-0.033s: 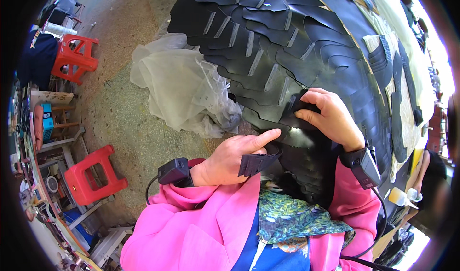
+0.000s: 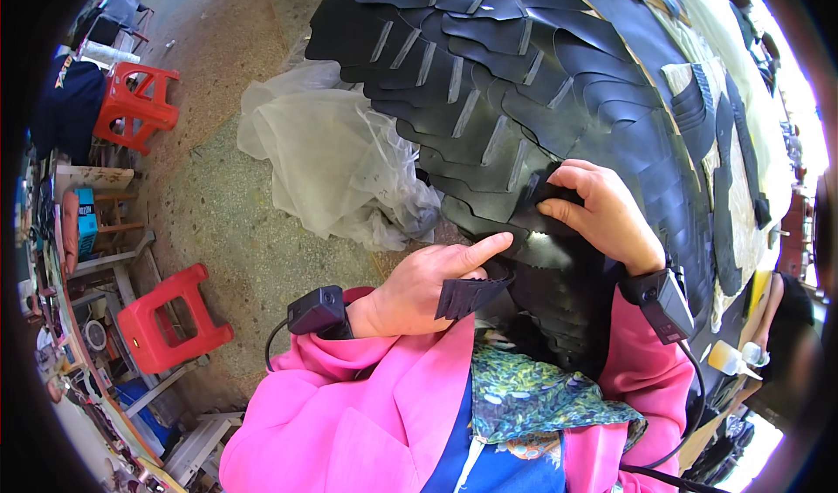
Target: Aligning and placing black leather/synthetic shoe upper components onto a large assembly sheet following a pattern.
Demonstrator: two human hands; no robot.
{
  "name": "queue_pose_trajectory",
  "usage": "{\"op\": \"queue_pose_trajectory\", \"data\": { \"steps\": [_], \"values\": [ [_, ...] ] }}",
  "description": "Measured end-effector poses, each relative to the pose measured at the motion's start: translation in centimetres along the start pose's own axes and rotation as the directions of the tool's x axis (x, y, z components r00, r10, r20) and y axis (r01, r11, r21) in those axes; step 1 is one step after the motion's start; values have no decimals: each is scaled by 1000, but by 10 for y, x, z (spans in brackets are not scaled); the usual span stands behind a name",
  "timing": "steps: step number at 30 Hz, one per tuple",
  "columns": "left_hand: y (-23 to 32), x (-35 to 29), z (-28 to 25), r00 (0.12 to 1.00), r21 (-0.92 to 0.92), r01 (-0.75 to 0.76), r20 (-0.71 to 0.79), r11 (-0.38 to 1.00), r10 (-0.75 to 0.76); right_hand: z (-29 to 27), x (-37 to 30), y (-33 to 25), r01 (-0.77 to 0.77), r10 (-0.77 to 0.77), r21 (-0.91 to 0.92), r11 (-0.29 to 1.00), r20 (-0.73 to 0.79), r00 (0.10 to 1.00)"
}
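Rows of flat black leather-like pieces (image 2: 436, 83) overlap across the surface before me, several with a pale grey strip along one edge. My left hand (image 2: 415, 288) is closed around a curved black piece (image 2: 467, 297), its index finger stretched toward the pile. To the right, my right hand (image 2: 607, 218) pinches a dark piece (image 2: 563, 196) between thumb and fingers at the near end of the rows. Its fingers hide part of that piece. A shiny patch shows on the black surface between the hands.
Crumpled clear plastic sheeting (image 2: 336, 153) lies left of the pieces. Two red plastic stools (image 2: 175, 318) stand on the speckled floor (image 2: 236, 222). At right are loose black pieces (image 2: 724, 196), a nozzle bottle (image 2: 727, 359) and another person's arm (image 2: 770, 310).
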State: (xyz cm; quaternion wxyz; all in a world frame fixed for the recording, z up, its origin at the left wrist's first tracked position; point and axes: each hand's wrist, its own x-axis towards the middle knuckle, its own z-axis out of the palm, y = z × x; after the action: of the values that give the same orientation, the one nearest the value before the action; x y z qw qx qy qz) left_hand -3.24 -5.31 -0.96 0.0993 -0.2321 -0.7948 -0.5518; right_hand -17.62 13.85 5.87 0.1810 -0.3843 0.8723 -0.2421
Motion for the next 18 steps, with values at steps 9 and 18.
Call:
{"op": "queue_pose_trajectory", "data": {
  "steps": [9, 18],
  "values": [
    [5, 11, 0, 994, 49, 90, 57, 995, -92, 0, 1, -2, -10, 10, -3, 1000, 1, 1000],
    [4, 14, -1, 995, 188, 4, 102, 982, -24, 8, 2, -3, -38, 50, 85, 996, -140, 989]
  ]
}}
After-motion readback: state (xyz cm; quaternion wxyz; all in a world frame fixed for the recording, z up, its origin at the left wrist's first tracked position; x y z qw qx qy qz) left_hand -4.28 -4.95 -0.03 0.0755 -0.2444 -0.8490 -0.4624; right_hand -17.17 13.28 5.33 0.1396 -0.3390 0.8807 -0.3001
